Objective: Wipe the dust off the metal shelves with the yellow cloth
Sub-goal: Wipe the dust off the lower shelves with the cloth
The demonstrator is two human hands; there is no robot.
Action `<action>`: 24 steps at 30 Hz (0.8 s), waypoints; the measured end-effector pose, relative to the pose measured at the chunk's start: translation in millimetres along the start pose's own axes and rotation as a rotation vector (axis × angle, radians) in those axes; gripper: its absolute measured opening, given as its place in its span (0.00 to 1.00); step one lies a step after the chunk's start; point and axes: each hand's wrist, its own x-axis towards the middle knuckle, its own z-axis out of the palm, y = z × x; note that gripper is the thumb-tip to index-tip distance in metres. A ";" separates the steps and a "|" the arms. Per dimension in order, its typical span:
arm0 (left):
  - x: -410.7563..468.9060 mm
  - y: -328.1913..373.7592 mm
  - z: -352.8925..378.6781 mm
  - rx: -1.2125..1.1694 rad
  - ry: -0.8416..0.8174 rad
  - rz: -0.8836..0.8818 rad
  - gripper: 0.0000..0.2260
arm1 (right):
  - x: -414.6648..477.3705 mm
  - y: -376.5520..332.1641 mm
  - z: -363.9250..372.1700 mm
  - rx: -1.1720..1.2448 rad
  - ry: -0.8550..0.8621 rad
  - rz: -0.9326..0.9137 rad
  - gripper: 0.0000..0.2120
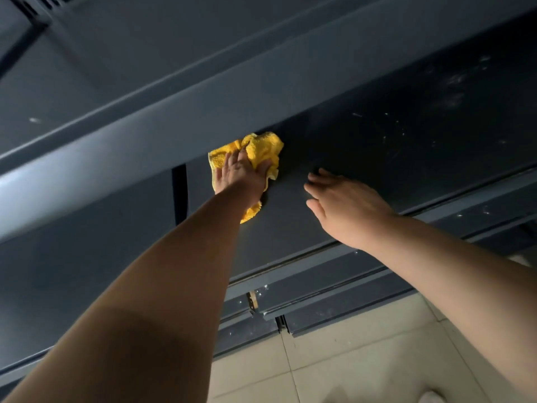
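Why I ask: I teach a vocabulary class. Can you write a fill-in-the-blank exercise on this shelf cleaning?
1. The left hand presses a cloth on the shelf; the cloth's colour is ____.
2. The right hand, fingers spread, holds ____.
3. The floor below is laid with pale ____.

Missing words: yellow; nothing; tiles.

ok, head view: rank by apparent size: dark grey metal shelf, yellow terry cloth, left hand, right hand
1. dark grey metal shelf
2. right hand, nearer the camera
3. yellow terry cloth and left hand: alike, cloth partly covered
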 end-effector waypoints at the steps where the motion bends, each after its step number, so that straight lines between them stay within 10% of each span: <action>1: 6.6 -3.9 -1.1 -0.017 0.006 -0.023 0.34 | 2.5 -2.4 0.6 -0.009 -0.007 0.014 0.20; 24: -102.2 -21.6 0.3 -0.029 0.031 -0.203 0.35 | -43.1 30.7 -8.2 0.060 0.041 0.003 0.22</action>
